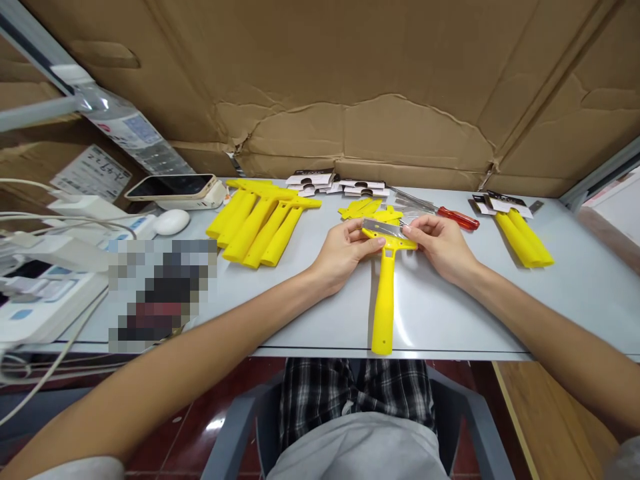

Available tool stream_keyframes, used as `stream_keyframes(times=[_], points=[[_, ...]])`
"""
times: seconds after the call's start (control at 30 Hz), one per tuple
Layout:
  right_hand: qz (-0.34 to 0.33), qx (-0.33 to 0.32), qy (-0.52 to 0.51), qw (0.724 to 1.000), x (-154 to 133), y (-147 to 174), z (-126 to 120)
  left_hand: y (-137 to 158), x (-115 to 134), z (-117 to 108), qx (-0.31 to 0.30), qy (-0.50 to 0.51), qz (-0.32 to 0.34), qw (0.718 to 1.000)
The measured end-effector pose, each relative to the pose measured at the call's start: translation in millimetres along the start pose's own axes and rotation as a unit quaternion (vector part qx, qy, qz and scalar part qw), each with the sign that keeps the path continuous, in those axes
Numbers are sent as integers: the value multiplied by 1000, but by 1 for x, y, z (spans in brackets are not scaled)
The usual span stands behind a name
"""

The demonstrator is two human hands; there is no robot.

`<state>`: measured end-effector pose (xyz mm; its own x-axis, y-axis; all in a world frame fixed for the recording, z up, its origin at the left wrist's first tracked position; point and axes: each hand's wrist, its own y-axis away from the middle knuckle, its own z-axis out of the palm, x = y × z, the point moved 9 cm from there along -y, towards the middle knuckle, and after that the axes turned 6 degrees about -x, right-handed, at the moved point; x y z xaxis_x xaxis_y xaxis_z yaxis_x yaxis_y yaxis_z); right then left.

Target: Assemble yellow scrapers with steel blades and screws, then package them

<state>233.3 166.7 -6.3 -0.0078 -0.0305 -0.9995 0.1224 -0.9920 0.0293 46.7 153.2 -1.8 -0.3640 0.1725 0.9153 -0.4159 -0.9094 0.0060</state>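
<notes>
While the left hand [343, 252] grasps a yellow scraper [383, 300] by its head, the right hand's [440, 247] fingers pinch the blade [383, 229] on it. More handles [260, 227] lie leftward.

The person wears a light grey shirt [365, 447], plain where it shows. A grey edge of the left sleeve [80, 469] and of the right sleeve [629, 460] is visible; both forearms [200, 347] are bare. Below the front edge of the bench [310, 327], the bottoms [315, 400] have black, grey and white checks.
</notes>
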Motion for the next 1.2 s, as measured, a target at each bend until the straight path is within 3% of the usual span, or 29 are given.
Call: stream_keyframes(times=[0.23,0.47,0.8,1.2], points=[[7,-19,92,996,-10,8,9,1,-1,-10,47,3,10,999],[19,-35,101,994,-15,10,9,4,4,-8,51,0,15,999],[11,-69,130,989,-10,13,13,7,10,-10,117,-36,-13,992],[10,-84,151,985,-11,19,25,7,12,-7,89,-90,16,992]])
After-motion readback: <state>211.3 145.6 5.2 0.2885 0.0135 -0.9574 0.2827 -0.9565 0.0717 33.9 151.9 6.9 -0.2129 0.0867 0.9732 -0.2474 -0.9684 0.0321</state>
